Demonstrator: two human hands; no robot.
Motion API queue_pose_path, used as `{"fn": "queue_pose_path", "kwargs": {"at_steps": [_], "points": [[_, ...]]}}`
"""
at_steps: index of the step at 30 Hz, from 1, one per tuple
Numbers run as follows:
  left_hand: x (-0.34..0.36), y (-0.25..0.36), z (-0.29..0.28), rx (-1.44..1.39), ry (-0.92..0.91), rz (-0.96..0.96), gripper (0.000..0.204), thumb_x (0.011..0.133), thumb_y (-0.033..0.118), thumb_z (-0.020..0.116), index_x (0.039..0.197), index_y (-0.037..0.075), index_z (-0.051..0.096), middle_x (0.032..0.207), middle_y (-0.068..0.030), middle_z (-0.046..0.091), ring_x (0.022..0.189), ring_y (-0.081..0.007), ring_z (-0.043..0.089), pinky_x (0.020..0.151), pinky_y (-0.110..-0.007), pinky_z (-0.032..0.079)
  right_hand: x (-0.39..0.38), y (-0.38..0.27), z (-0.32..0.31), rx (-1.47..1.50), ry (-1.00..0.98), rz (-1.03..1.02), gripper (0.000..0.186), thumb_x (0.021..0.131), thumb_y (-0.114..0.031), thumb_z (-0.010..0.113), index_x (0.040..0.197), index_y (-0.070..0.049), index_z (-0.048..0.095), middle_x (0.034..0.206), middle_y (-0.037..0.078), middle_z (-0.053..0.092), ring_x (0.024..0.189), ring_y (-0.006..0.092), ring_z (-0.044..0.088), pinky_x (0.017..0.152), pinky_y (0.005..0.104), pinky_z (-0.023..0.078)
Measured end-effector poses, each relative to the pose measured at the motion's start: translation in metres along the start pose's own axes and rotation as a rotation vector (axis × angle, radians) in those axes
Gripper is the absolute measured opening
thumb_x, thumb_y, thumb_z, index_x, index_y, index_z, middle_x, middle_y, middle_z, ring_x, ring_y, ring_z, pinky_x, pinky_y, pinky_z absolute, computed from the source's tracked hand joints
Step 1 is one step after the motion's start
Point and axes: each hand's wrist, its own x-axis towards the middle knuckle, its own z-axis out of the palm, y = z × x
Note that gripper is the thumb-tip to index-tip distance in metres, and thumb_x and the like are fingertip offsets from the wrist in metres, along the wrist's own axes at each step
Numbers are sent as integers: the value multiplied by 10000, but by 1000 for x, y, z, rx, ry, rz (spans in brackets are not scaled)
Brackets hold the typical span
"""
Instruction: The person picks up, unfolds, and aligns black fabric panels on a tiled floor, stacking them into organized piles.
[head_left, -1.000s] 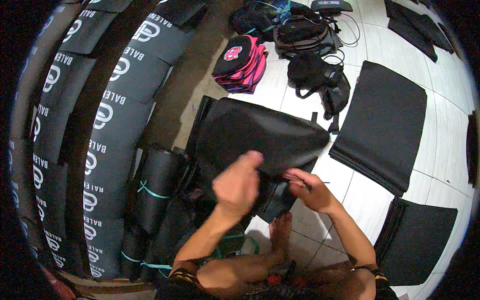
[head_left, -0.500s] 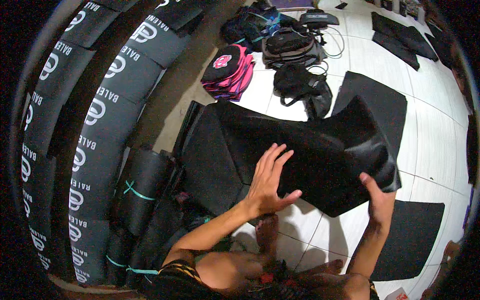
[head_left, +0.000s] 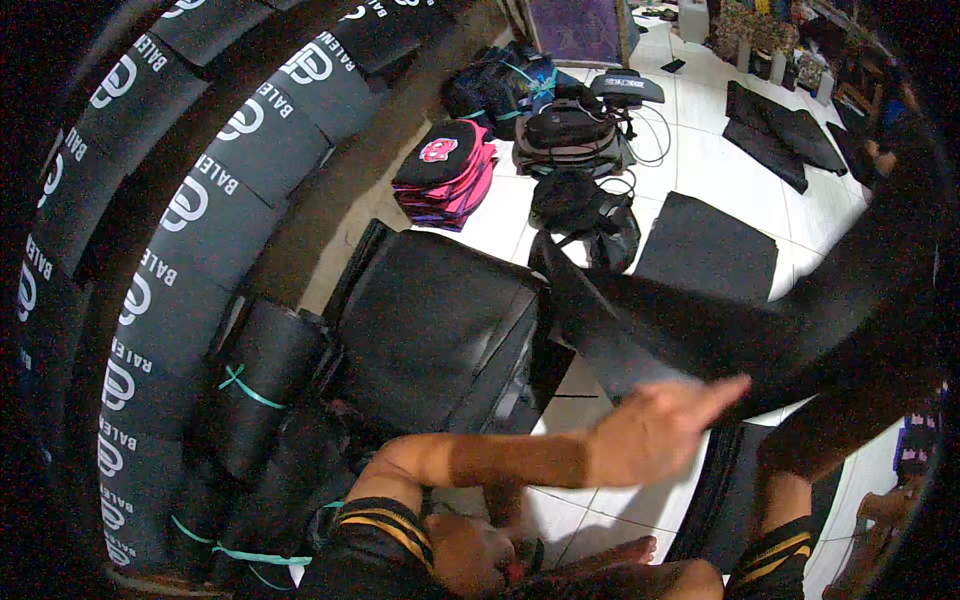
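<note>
A large black, leather-like sheet [head_left: 690,320] is lifted off the floor, bent and blurred, its right end rising toward the picture's dark rim. My right forearm [head_left: 850,430] runs under that raised end; the hand's fingers are lost in the dark there, but the sheet hangs with it. My left hand [head_left: 650,435] reaches across to the right at the sheet's lower edge, one finger stretched out. Motion smears its other fingers. To the left lies a stack of similar black sheets [head_left: 440,325]. Another stack of black sheets [head_left: 720,490] lies partly under the lifted sheet.
Printed grey-black panels [head_left: 215,205] line the left side, beside tied black rolls [head_left: 265,380]. Farther off stand a pink-and-black pile [head_left: 445,175], black-grey bags [head_left: 570,135] and a cable. A dark square sheet [head_left: 705,245] and folded black pieces [head_left: 780,130] lie on white tiles.
The lifted sheet has swung right and away from the left stack, uncovering it. My right arm has moved right with it. My left hand has moved right. The view has shifted too.
</note>
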Motion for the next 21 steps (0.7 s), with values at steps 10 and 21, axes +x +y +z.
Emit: {"fn": "queue_pose_path", "kwargs": {"at_steps": [10,21], "points": [[-20,-39,21,-882,65,-937,529,1055,451,601,1275,-30,611,1136,-73,675,934,-140,601,836,-342,507,188,86,11,-383,-247,104,1049,792,-522,877,1582,-93,336,1379,191,625,1205,344,650,930,410,556],[-66,-98,9,-1258,212,-1173,540,1086,485,502,1324,11,600,1311,-85,684,1205,-213,653,1054,-383,503,-82,277,-104,-834,-170,649,991,851,-770,651,1246,139,638,1027,280,730,930,365,733,874,426,576]]}}
